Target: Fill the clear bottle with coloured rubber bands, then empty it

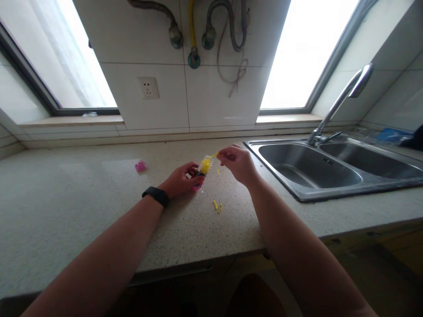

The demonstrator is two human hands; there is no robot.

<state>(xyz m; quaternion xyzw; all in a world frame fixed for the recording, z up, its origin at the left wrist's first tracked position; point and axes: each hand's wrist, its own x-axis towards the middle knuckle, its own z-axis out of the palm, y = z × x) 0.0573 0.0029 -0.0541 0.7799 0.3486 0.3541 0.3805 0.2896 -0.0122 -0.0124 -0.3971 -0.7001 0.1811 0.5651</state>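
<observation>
My left hand is wrapped round a small clear container with yellow pieces inside and dark and pink parts lower down. The container is tilted just above the counter. Close to its top, my right hand pinches a thin yellow strip between thumb and fingers. What the strip is cannot be made out. A few short yellow pieces lie on the counter below the hands, and a tiny yellow bit lies nearer the right hand. Left of my hands sits a small pink piece, perhaps a cap.
A speckled pale counter runs beneath my hands. To the right is a steel double sink with a tall faucet. A wall socket and pipe fittings are on the tiles ahead. Blue plastic lies at the far right.
</observation>
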